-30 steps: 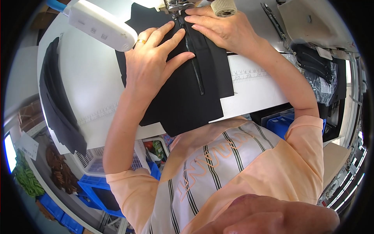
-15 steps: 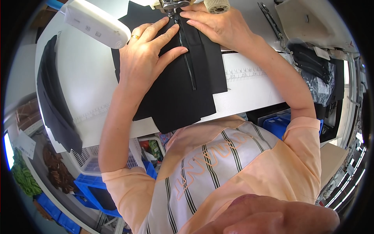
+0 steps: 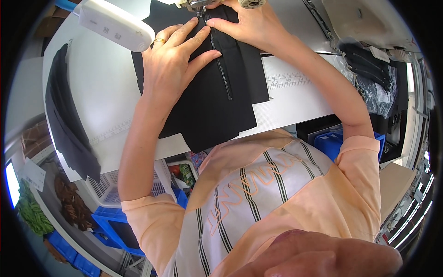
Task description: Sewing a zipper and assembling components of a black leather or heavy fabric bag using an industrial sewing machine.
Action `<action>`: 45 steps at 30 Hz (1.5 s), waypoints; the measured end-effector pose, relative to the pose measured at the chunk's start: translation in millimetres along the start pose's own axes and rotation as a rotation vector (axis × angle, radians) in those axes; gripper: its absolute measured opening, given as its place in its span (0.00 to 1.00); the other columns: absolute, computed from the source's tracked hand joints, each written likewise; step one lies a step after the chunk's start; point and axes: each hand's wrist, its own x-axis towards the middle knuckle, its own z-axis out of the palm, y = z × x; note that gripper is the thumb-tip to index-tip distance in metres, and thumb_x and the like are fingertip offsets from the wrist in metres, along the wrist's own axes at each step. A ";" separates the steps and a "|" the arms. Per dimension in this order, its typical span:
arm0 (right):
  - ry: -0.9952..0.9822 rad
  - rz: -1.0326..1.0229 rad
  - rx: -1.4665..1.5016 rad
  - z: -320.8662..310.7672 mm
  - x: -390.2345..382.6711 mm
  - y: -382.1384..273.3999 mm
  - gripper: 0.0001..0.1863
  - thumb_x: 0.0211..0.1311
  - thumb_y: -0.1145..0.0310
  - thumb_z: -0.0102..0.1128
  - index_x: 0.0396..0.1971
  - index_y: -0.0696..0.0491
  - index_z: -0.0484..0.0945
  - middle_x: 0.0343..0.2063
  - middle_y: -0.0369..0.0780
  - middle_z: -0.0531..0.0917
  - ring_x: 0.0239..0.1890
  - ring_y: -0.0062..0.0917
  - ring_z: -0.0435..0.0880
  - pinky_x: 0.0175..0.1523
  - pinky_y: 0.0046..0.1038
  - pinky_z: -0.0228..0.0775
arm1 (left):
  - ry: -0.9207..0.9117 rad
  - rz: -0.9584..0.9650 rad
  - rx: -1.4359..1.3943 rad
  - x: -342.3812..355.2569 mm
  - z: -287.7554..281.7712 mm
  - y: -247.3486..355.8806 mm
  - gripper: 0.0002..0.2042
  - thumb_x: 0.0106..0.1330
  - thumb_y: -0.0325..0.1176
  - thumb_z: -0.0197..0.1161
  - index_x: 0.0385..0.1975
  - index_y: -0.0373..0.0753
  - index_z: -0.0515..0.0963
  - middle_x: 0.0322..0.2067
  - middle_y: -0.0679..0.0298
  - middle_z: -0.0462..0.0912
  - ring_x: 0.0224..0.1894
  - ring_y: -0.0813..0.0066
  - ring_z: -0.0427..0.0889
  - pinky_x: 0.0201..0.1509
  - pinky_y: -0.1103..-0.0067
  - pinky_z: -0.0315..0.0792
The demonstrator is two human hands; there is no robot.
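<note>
Black fabric point(image 3: 221, 117) overhangs the near edge of the worktop point(image 3: 104, 83), its zipper point(image 3: 222, 73) running away toward the left hand point(image 3: 170, 64), fingers wide and flat on the fabric, and the right hand point(image 3: 251, 25), whose partly hidden fingers leave its grip impossible to tell, beside the metal presser foot point(image 3: 200, 11).

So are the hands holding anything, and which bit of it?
The left hand rests on the black cloth near its zipper, not gripping. The right hand touches the cloth's upper part; whether it pinches cannot be told.
</note>
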 end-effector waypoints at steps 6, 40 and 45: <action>0.145 -0.091 -0.117 8.0 9.3 2.6 0.13 0.52 0.62 0.63 0.33 0.54 0.80 0.35 0.49 0.82 0.39 0.45 0.79 0.45 0.42 0.71 | -0.006 0.009 0.058 0.3 -0.7 1.0 0.20 0.52 0.52 0.69 0.42 0.50 0.85 0.48 0.70 0.83 0.49 0.72 0.79 0.48 0.71 0.68; -0.067 -0.409 -0.285 -24.1 -12.7 4.2 0.21 0.50 0.73 0.58 0.48 0.52 0.79 0.40 0.42 0.84 0.38 0.32 0.83 0.43 0.28 0.78 | 0.056 -0.042 -0.085 1.2 4.2 -0.9 0.20 0.51 0.49 0.71 0.39 0.43 0.86 0.46 0.64 0.84 0.44 0.66 0.81 0.45 0.75 0.76; -0.057 -0.326 -0.313 -22.7 -28.5 6.3 0.16 0.59 0.69 0.60 0.49 0.45 0.80 0.50 0.31 0.82 0.46 0.25 0.82 0.45 0.25 0.77 | 0.023 -0.069 -0.143 -3.0 5.6 0.9 0.21 0.52 0.47 0.71 0.42 0.42 0.84 0.49 0.63 0.82 0.49 0.64 0.79 0.50 0.71 0.74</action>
